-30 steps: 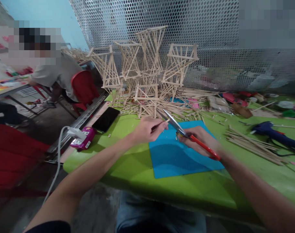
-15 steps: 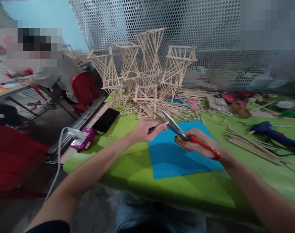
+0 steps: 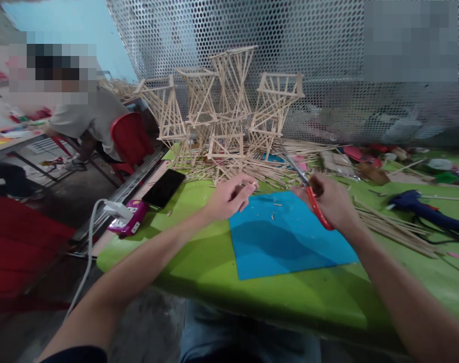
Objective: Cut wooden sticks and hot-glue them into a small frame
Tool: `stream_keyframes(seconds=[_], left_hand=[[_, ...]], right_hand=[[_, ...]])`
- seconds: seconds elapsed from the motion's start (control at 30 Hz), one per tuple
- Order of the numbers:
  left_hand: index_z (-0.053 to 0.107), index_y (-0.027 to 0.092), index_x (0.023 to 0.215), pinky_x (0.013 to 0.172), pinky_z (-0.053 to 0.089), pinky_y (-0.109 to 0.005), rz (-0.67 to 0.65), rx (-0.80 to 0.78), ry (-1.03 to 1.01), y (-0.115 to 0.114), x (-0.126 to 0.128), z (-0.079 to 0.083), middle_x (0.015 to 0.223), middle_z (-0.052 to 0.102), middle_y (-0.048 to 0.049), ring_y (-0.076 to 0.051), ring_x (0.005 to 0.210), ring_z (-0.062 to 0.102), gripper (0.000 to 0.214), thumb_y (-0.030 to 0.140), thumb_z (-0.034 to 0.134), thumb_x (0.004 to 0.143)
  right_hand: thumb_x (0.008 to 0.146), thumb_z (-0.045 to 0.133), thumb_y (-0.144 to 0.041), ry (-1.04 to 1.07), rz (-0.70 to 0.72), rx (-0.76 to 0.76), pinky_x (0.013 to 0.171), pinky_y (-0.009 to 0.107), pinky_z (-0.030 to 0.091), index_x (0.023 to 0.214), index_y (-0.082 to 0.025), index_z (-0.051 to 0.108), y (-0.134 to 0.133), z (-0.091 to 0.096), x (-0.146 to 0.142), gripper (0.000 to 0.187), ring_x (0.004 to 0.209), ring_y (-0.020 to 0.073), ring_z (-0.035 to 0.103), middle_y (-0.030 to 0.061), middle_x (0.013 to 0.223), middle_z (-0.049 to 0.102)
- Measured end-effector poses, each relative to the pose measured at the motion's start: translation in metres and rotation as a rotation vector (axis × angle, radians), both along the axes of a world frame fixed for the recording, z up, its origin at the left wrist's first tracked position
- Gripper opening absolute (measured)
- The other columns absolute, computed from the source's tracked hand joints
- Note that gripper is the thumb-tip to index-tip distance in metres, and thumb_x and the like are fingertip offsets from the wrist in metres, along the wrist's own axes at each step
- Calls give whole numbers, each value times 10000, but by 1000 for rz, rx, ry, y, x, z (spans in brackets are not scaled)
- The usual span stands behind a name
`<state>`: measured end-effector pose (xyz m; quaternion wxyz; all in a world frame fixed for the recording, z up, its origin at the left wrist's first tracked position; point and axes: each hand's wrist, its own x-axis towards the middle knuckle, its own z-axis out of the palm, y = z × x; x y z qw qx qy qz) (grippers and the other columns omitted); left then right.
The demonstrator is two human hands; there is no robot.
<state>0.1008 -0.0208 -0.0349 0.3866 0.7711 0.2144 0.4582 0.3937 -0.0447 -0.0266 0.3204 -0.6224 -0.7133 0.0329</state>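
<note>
My left hand (image 3: 233,195) is closed in a pinch above the left edge of the blue sheet (image 3: 274,252). A tiny pale bit of wooden stick (image 3: 255,184) shows at its fingertips. Off to the right, my right hand (image 3: 333,201) is wrapped round the scissors (image 3: 315,204), whose red handle faces me. Their blades point away from me and up to the left; the hand is slightly blurred. Small wood scraps (image 3: 273,217) lie on the sheet between the hands. Beyond them stand several stick towers (image 3: 233,83) with loose thin sticks (image 3: 270,171) heaped at their feet.
A blue glue gun (image 3: 425,206) and a bundle of sticks (image 3: 399,229) lie on the green tabletop (image 3: 199,267) at right. At left are a black phone (image 3: 164,188) and a purple power strip (image 3: 133,219) with a white cable. Another person (image 3: 89,116) sits at far left.
My right hand has drawn the scissors away to the right, and the blades have come away from the left hand. Wood scraps now show on the blue sheet, which has shifted slightly.
</note>
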Motion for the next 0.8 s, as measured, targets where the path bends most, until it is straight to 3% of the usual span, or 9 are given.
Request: stream_keyframes(seconds=[0.1,0.2,0.33,0.47,0.67,0.8], left_hand=[[601,205,1124,436,393,-166,43,48,11,3,0,-6,538,559,75,-70,421,545,289,470,527,1037],[601,205,1142,451,390,-168,53,106,2,6,0,-7,562,584,67,-67,446,555,267,442,549,1032],[624,189,1110,459,357,-168,90,196,-12,5,1,-5,643,656,35,-60,490,554,234,393,628,996],[669,177,1060,529,414,-198,168,220,-24,0,4,-3,787,717,-23,-81,589,585,217,378,644,981],[732,191,1052,658,506,-249,179,245,8,-10,9,-4,980,764,-78,-150,797,681,168,249,629,932],[746,197,1040,616,473,-233,191,267,1,-15,9,-7,902,763,-50,-128,705,640,217,165,617,869]], right_hand=[[772,690,-677,-209,-162,97,833,497,470,1118,-183,566,16,-11,14,616,1011,385,602,190,1118,651],[766,675,-705,-227,-177,142,968,587,431,1194,-167,540,24,-19,19,701,1173,448,540,223,1209,609],[762,720,-651,-91,-114,237,904,510,474,1135,-201,540,17,-12,14,611,1027,367,596,150,1057,626],[775,755,-551,-1,143,231,761,403,484,1054,-234,550,2,1,2,469,841,269,594,100,983,620],[713,824,-510,-55,331,268,749,366,479,1030,-233,568,-11,-4,-20,493,835,250,607,87,973,655],[719,836,-461,-27,357,338,726,353,475,1009,-225,583,-14,-9,-23,452,814,243,624,84,938,670]])
